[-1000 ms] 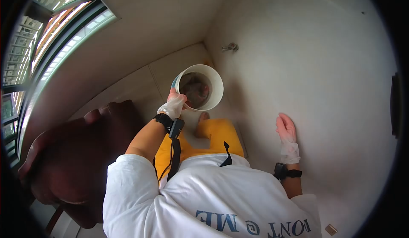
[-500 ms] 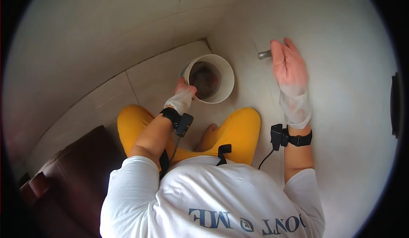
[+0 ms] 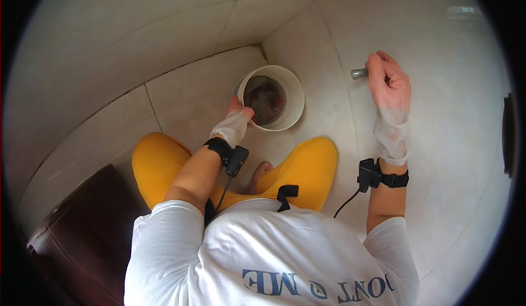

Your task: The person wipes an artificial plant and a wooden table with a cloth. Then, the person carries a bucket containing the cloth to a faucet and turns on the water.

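Observation:
My left hand (image 3: 240, 113), in a pink glove with a whitish cuff, grips the near left rim of a white bucket (image 3: 296, 103). The bucket tilts a little towards me. Dark, murky contents (image 3: 264, 99) with a reddish patch lie inside it. Off to the right, my right hand (image 3: 389, 81) wears a matching glove. Its fingers are closed around a short grey cylindrical handle (image 3: 359, 74), whose rounded end sticks out on the left. The rest of that object is hidden by the hand.
Large pale tiles cover the floor (image 3: 192, 87) and the wall (image 3: 164, 16), with dark joints where they meet. A dark brown leather-like seat (image 3: 82, 229) stands at my lower left. My yellow-trousered knees (image 3: 309, 169) are spread on the near side of the bucket.
My right hand has shifted slightly to the right with the grey handle. The left hand still holds the bucket, which sits almost where it was. The view has turned a little.

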Available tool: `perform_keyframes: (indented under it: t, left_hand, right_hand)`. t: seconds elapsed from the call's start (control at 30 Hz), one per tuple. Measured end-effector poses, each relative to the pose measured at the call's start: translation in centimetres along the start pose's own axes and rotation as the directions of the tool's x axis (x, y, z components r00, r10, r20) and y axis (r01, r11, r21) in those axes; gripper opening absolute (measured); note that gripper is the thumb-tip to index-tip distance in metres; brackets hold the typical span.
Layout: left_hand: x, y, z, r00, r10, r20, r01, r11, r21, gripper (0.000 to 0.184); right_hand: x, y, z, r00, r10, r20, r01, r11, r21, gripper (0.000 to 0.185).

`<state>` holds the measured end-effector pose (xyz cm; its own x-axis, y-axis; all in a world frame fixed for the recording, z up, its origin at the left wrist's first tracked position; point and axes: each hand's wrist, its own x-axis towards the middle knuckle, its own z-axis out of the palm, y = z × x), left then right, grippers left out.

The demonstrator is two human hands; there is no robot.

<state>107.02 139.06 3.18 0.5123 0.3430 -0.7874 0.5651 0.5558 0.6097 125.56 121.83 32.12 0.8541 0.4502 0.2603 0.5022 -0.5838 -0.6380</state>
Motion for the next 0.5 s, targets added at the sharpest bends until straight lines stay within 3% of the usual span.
perform_keyframes:
  t: [0.1, 0.5]
  left_hand:
    - [0.0, -0.4, -0.2, 0.998, 0.041, 0.043, -0.042, 0.999, 0.017, 0.065]
    - [1.0, -0.9, -2.3, 0.999, -0.032, 0.0, 0.031, 0.984, 0.175, 0.066]
  right_hand:
    - [0.1, 0.2, -0.7, 0.999, -0.038, 0.028, 0.038, 0.999, -0.005, 0.033]
    - [-0.6, 0.0, -0.3, 0.959, -0.259, 0.114, 0.262, 0.965, -0.014, 0.024]
